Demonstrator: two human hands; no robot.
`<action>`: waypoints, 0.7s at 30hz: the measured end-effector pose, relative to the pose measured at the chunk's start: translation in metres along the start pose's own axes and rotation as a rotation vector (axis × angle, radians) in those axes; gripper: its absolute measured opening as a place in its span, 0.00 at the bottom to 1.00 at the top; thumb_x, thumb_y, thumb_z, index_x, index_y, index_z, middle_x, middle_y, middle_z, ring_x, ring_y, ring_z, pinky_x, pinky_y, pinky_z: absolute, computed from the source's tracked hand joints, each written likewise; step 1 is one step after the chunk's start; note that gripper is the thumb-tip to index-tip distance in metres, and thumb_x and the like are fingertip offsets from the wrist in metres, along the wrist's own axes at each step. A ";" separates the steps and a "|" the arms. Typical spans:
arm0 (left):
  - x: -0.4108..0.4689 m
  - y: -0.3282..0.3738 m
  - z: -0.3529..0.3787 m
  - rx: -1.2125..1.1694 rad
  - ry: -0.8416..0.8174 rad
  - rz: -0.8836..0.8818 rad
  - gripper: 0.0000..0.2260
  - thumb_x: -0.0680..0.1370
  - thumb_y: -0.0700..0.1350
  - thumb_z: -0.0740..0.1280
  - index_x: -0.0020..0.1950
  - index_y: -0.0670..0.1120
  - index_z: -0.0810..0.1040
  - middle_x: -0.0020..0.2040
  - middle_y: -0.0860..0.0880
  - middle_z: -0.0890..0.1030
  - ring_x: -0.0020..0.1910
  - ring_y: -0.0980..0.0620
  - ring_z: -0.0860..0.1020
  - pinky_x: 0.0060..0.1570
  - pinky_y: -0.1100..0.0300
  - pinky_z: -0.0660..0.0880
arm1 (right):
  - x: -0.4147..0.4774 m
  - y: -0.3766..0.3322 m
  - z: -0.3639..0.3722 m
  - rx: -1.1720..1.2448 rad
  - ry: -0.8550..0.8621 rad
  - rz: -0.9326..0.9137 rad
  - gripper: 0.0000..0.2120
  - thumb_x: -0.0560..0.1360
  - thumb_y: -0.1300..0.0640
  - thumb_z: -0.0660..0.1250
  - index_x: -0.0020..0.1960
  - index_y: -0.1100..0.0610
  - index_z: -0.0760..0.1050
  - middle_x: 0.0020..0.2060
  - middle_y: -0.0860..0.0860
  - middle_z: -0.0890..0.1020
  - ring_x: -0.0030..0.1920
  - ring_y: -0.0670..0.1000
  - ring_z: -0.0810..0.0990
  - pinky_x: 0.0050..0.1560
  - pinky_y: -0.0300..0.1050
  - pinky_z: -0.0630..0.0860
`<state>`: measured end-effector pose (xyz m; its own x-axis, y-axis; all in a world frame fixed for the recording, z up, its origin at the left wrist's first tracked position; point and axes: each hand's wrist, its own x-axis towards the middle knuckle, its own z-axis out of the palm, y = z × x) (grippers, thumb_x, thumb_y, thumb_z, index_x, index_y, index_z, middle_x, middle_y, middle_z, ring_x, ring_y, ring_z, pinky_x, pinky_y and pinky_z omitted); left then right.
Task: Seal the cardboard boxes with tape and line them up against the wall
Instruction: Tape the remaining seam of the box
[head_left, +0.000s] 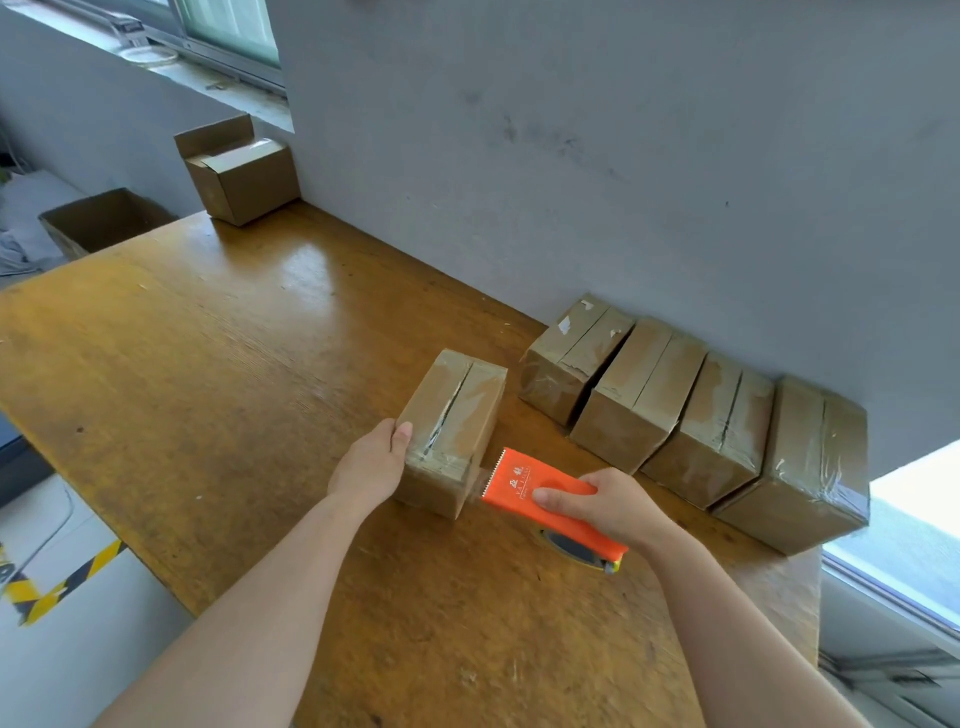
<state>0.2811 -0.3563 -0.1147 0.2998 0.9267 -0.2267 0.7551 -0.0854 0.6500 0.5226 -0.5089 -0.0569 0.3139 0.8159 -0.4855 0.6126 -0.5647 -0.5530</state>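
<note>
My left hand (371, 465) clasps the near left corner of the small cardboard box (452, 415), thumb hooked over the top edge; my fingers run down the side out of sight, so I cannot tell how far they wrap. My right hand (608, 506) is clamped around the orange tape dispenser (524, 480), whose toothed blade sits just beside the box's near end face, with a short strip of clear tape bridging the two. The box stands on the wooden table (208, 364), near the row of sealed boxes (691, 410) that leans along the wall (571, 156), but not yet among them. I judge the box to be light: it is compact, and one hand on a corner seems enough to hold it against the pull of the tape. The cardboard should be stiff at the edges and corners but give along the top seam, where the flaps meet with a visible gap, so I would press on the corners or side walls, not the middle of the lid. The glossy tape over the top will likely be slick under my fingers, while the bare card on the sides offers better purchase. To move it to the wall, I would take it by its two long sides. A further open box (244, 179) waits at the table's far corner.
</note>
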 end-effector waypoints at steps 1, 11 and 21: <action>0.000 0.001 0.002 0.005 0.009 0.005 0.22 0.84 0.58 0.47 0.64 0.47 0.72 0.58 0.46 0.79 0.54 0.46 0.76 0.52 0.51 0.75 | -0.002 0.005 -0.001 0.008 0.003 0.011 0.35 0.58 0.22 0.63 0.47 0.50 0.78 0.45 0.46 0.82 0.45 0.47 0.81 0.43 0.40 0.76; 0.001 0.004 0.005 0.019 0.005 0.003 0.21 0.84 0.57 0.47 0.65 0.47 0.71 0.58 0.46 0.78 0.52 0.48 0.75 0.51 0.52 0.73 | -0.010 0.021 0.003 0.038 -0.082 0.038 0.36 0.56 0.24 0.66 0.52 0.50 0.77 0.47 0.47 0.82 0.47 0.47 0.81 0.50 0.44 0.79; 0.000 0.009 0.002 0.038 -0.037 -0.028 0.22 0.84 0.57 0.47 0.68 0.46 0.69 0.61 0.45 0.77 0.59 0.45 0.75 0.52 0.51 0.72 | -0.021 0.033 -0.002 0.032 -0.115 0.117 0.33 0.56 0.24 0.67 0.50 0.47 0.75 0.50 0.47 0.81 0.48 0.47 0.78 0.50 0.44 0.75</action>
<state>0.2891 -0.3581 -0.1097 0.2989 0.9148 -0.2716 0.7853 -0.0740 0.6147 0.5382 -0.5449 -0.0633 0.2956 0.7258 -0.6211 0.5529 -0.6602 -0.5084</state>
